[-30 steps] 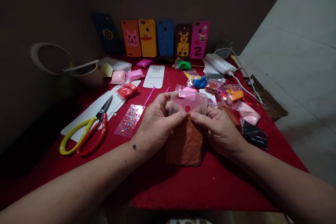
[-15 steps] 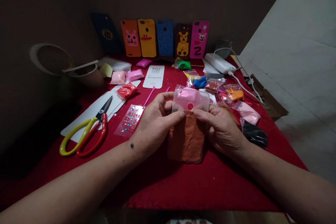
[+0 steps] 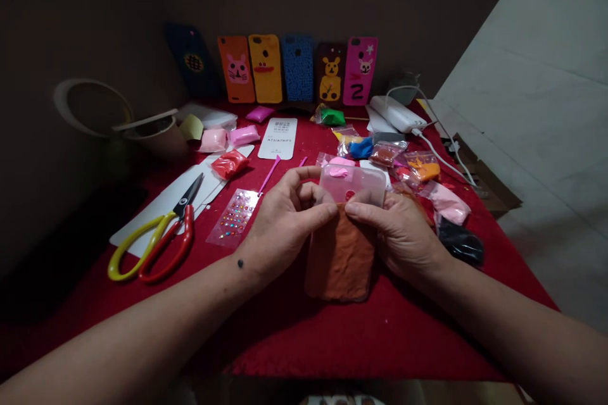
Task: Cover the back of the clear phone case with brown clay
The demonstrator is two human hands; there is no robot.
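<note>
I hold a clear phone case (image 3: pixel 352 185) upright over the red cloth, its lower part covered with a sheet of brown clay (image 3: pixel 342 259). My left hand (image 3: pixel 284 223) grips the case's left side, thumb pressed on the clay's top edge. My right hand (image 3: pixel 403 234) grips the right side, thumb meeting the left thumb at the middle. A small red dot shows through the bare upper part of the case.
Red-and-yellow scissors (image 3: pixel 156 235) lie on white card at left, beside a gem sticker sheet (image 3: pixel 235 216). Several bags of coloured clay (image 3: pixel 418 171) sit at right. Decorated phone cases (image 3: pixel 297 68) lean against the wall. A white power bank (image 3: pixel 398 114) with cable lies behind.
The case has tilted and shifted slightly right in my hands; both thumbs stay pressed on the clay's top edge.
</note>
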